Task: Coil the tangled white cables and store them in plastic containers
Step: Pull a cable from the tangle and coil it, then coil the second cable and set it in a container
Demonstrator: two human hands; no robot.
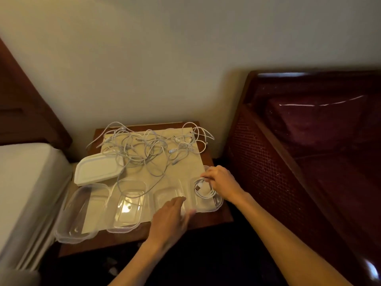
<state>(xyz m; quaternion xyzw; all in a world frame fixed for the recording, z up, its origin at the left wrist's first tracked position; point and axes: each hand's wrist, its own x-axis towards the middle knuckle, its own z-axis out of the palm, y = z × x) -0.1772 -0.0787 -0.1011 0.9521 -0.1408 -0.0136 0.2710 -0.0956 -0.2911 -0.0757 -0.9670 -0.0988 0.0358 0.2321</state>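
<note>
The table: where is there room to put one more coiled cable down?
Three clear containers are bare: the left, the next, and one under the left hand. The rightmost holds a coil at the right hand. The back is crowded with tangled cables and lids.

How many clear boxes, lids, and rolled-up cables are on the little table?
Clear plastic containers: 4
White lid stack: 1; how many lids it holds cannot be told
Coiled cable: 1
Tangled cable pile: 1
Total: 7
</note>
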